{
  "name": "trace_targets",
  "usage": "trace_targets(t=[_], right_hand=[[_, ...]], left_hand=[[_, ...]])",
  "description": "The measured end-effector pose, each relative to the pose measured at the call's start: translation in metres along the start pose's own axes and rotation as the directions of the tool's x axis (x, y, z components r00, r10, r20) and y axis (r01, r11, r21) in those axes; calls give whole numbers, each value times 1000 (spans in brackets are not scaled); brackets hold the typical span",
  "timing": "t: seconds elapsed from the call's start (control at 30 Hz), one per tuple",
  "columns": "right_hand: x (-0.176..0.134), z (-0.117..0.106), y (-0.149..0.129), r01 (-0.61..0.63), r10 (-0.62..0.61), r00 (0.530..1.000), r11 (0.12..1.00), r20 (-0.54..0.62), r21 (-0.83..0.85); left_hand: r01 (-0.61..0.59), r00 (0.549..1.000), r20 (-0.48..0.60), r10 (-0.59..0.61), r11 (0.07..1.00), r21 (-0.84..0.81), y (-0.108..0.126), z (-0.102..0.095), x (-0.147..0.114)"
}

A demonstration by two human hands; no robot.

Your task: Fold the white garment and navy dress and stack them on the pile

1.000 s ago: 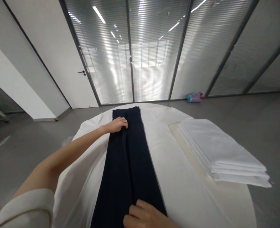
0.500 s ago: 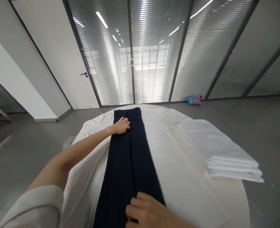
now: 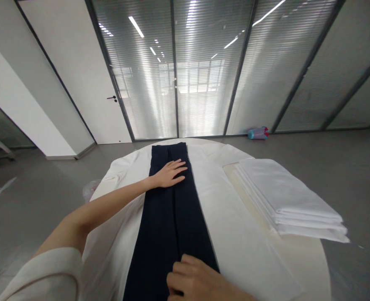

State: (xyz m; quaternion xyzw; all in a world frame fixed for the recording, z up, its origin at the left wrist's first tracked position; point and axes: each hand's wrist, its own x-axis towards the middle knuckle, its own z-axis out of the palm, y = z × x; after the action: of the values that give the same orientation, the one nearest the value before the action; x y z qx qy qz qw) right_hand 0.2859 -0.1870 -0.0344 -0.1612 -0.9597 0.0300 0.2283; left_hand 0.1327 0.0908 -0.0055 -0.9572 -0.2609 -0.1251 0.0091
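A long dark navy garment (image 3: 169, 213), folded lengthwise like trousers, lies stretched away from me down the middle of a round table covered with a white cloth (image 3: 235, 234). My left hand (image 3: 170, 173) rests flat on the far part of the garment, fingers spread. My right hand (image 3: 197, 282) presses on the near part at the bottom of the view, fingers curled against the fabric; whether it pinches the cloth is not visible.
A stack of folded white sheets (image 3: 285, 196) lies on the right side of the table. A blue and pink bottle (image 3: 258, 133) lies on the grey floor by the glass wall. A white door (image 3: 87, 83) stands at the left.
My left hand has opened from a loose fist to a flat palm and slid slightly right and nearer along the garment. My right hand has barely moved.
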Motion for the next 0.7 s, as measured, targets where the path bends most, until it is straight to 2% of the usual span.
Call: trace_targets(t=[0.1,0.23,0.3,0.37,0.43,0.53,0.6,0.7], right_hand=[[-2,8,-1,4,-4,1000,1000,-1,14],[-3,21,-1,-27,26,998,1000,50,15],[2,20,-1,-41,39,997,999,66,27],[8,13,-1,-76,76,997,997,21,30],[14,3,-1,-127,125,991,991,-56,-35],[15,-3,-2,-154,138,987,964,-86,-218],[12,6,-1,-138,127,990,941,-55,-309],[5,31,1,-75,59,997,932,-55,-354]], left_hand=[[27,993,112,-24,999,-19,8,15,-2],[50,986,165,-35,995,-91,-1,22,3],[60,992,122,-42,988,-143,-15,20,11],[127,992,4,-128,981,-144,-32,16,21],[283,952,-94,-292,954,-97,-51,12,33],[480,872,-82,-482,876,-43,-77,12,47],[524,851,-28,-525,851,-36,-88,17,53],[543,839,52,-541,840,-27,-96,26,55]])
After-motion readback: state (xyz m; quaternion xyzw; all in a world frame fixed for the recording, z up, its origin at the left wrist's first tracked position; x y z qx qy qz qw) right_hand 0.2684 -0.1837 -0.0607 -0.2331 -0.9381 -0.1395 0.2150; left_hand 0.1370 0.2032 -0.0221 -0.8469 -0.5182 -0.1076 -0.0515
